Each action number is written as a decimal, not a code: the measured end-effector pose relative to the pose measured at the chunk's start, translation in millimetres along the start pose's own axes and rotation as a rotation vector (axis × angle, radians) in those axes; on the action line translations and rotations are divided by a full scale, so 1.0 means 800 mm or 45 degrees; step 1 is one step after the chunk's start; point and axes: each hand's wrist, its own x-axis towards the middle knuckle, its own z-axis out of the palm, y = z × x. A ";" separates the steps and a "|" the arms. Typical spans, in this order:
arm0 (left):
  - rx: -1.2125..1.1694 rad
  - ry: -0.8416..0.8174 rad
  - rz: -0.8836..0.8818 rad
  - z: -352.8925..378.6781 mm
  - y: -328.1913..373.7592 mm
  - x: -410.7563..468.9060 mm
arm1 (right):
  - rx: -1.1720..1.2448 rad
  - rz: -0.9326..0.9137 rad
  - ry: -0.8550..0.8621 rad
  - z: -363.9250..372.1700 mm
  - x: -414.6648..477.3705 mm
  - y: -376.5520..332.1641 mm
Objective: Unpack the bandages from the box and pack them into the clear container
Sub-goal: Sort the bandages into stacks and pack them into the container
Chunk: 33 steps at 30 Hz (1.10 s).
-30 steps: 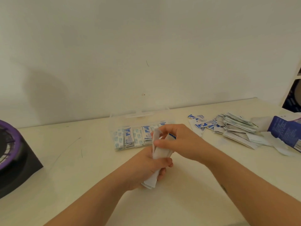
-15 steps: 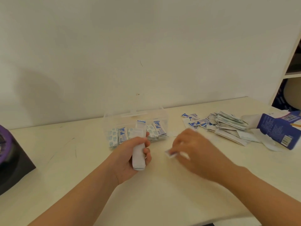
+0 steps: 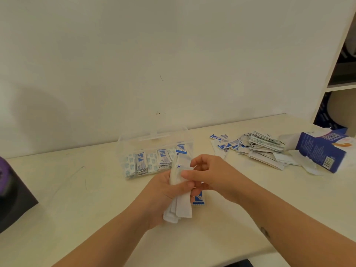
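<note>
Setting: a cream table (image 3: 77, 199) runs along a plain pale wall (image 3: 134, 54), with a white shelf unit (image 3: 341, 78) at the far right.
Left hand (image 3: 163, 197): it is curled round a held stack (image 3: 181, 207) of white-wrapped bandages. The thumb lies across the front of the stack and the fingers wrap behind it.
Right hand (image 3: 210, 176): it meets the left hand over the same stack. The thumb presses on the top wrapper and the curled fingers close in from the right, pinching it.
Held stack: it stands roughly upright above the table, just in front of the container. Blue-printed ends show at its top and at its lower right.
Clear container (image 3: 123, 149): it sits on the table beyond the hands, near the wall, with its lid open behind it. Rows of packed bandages (image 3: 148, 163) stand on edge inside.
Loose pile (image 3: 264, 149): a heap of more wrapped bandages lies on the table to the right, well apart from the container.
Box (image 3: 319, 151): a blue carton, torn open with white flaps showing, lies just beside the loose pile on its right.
Left edge: a black and purple object (image 3: 11, 191) rests on the table, partly cut off by the frame.
</note>
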 end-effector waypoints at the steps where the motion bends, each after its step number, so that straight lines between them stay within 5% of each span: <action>1: 0.052 0.041 0.017 0.000 -0.001 0.000 | 0.026 0.001 0.000 0.000 0.002 0.003; 11: -0.056 -0.024 0.016 -0.009 0.004 0.002 | 0.030 -0.048 0.112 -0.009 0.010 0.007; 33: 0.043 0.068 0.007 -0.009 -0.003 0.003 | -0.183 -0.012 -0.060 -0.012 0.005 0.005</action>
